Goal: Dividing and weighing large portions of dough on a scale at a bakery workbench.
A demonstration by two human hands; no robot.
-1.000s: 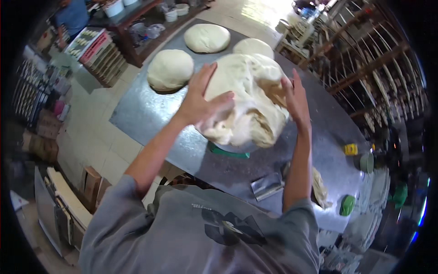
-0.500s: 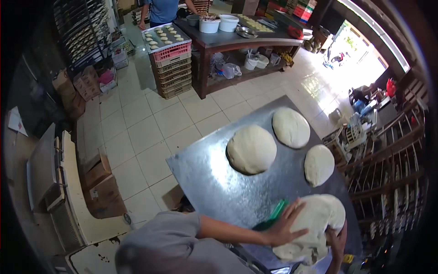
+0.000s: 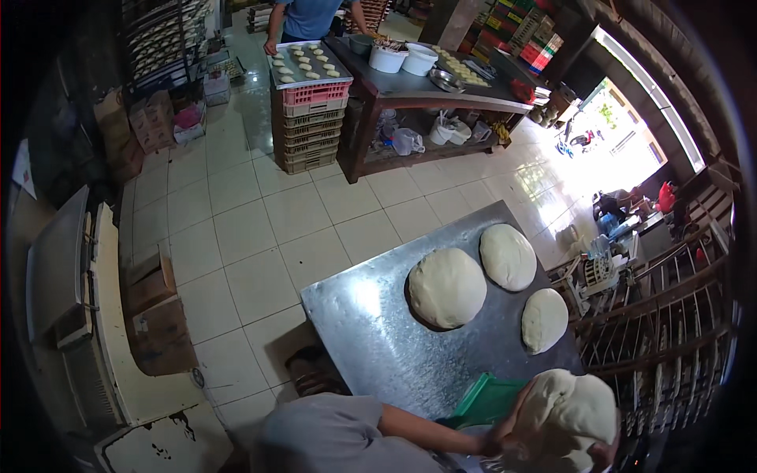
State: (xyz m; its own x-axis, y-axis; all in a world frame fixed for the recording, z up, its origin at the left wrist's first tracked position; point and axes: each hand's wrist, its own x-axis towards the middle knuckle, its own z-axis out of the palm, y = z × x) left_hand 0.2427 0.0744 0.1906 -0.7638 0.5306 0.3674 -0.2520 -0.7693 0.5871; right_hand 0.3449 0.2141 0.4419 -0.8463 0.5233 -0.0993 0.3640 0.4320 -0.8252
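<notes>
A big, lumpy piece of pale dough (image 3: 569, 414) is between my two hands at the near right end of the metal table (image 3: 371, 339). My left hand (image 3: 503, 430) grips its left side, fingers partly hidden by the dough. At its lower right edge is my right hand (image 3: 604, 454), mostly out of sight behind the dough. Just left of the dough lies a green plastic object (image 3: 487, 400), partly covered by my left arm. Farther up the table rest a large round dough ball (image 3: 447, 288), a second ball (image 3: 508, 257) and a smaller one (image 3: 544, 321).
Beyond the tiled floor, a person in blue (image 3: 311, 17) stands by a tray of shaped dough pieces (image 3: 306, 61) on stacked crates (image 3: 314, 130). A dark worktable (image 3: 378, 87) carries white tubs (image 3: 388, 58). Racks (image 3: 670, 347) stand at right, a cardboard box (image 3: 162, 331) at left.
The dough has gone from spread out on the table to a more gathered, raised lump between my hands. My left hand moved from its top to its side. The view has shifted.
</notes>
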